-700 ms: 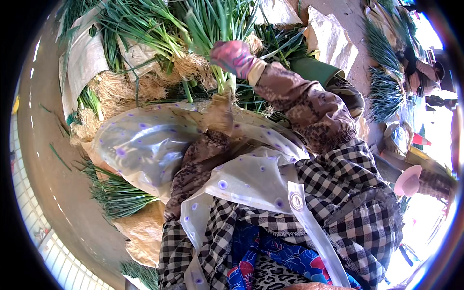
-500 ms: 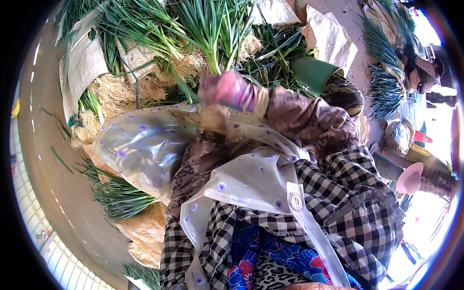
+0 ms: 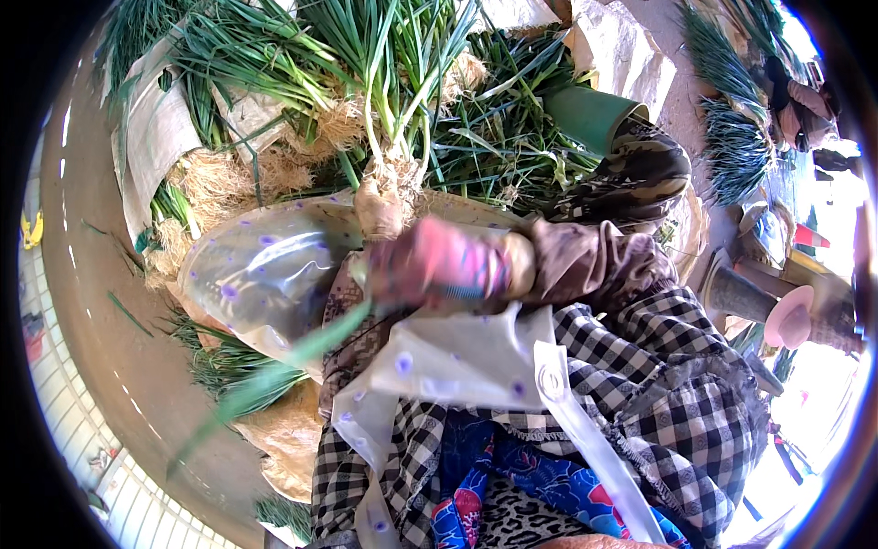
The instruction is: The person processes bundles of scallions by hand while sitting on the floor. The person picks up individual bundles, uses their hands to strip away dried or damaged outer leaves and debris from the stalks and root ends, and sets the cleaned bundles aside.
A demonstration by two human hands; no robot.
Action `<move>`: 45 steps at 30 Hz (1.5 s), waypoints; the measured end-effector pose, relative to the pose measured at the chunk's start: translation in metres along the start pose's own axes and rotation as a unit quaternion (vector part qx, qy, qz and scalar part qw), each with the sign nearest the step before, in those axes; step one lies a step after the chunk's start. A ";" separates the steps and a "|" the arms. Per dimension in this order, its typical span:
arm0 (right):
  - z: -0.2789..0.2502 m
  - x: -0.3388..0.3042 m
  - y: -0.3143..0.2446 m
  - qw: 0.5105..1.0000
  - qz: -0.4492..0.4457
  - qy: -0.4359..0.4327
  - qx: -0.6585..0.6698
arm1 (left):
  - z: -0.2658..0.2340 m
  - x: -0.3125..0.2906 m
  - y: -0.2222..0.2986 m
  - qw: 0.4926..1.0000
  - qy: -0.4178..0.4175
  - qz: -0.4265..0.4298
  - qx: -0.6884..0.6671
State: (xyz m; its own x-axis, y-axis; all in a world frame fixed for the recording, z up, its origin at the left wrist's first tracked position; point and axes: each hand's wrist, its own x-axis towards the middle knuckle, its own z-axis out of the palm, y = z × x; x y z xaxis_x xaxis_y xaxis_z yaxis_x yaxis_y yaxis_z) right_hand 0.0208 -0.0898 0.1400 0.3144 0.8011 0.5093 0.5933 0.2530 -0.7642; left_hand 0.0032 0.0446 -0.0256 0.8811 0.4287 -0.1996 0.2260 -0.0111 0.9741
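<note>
My left hand (image 3: 377, 209) is wrapped round the root end of an upright bunch of green onions (image 3: 395, 119); its pale colour blends with the roots. The long green tops point away from me. Closer to my body, my right hand (image 3: 430, 263), in a pinkish patterned glove, is blurred by motion. From its closed fingers a loose green onion leaf (image 3: 315, 343) trails down to the left, smeared as well. A clear plastic apron with purple dots (image 3: 274, 261) covers my lap beneath both hands.
Root-on green onions (image 3: 215, 178) lie piled on sacking (image 3: 160, 128) at the far left. Loose leaves (image 3: 498, 137) are heaped ahead, beside a green boot (image 3: 585, 119). Another bundle (image 3: 229, 361) lies left of my lap. People and more onion bundles (image 3: 732, 146) are at the right.
My right hand has swung from the bunch back toward my body, with a green leaf now trailing from it. The bunch's root end and my left hand show more plainly.
</note>
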 end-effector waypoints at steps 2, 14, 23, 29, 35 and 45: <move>-0.021 -0.017 0.038 0.989 0.035 0.138 0.032 | 0.007 0.008 -0.007 0.997 -0.009 -0.056 -0.058; -0.091 -0.057 0.105 0.897 0.398 0.139 -0.134 | 0.007 -0.004 0.028 0.969 0.016 -0.089 -0.229; -0.006 0.003 0.129 0.951 0.285 0.116 0.020 | -0.009 -0.003 0.008 0.962 0.037 0.002 -0.272; 0.004 -0.023 0.064 0.921 0.154 -0.166 0.316 | 0.010 -0.005 0.020 0.935 0.039 -0.015 -0.353; -0.053 -0.024 0.116 0.919 0.345 -0.018 0.191 | 0.011 -0.007 0.031 0.938 0.056 0.020 -0.342; -0.040 0.034 0.166 0.962 0.170 0.006 -0.213 | 0.009 -0.002 0.007 0.954 0.053 0.028 -0.294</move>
State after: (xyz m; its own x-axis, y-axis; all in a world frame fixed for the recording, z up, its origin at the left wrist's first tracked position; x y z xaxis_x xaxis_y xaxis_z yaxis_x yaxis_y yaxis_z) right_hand 0.1600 -0.0422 0.0466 0.5509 0.7910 0.2663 0.7039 -0.2689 -0.6575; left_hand 0.0063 0.0358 -0.0190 0.8308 0.5316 -0.1649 -0.1191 0.4592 0.8803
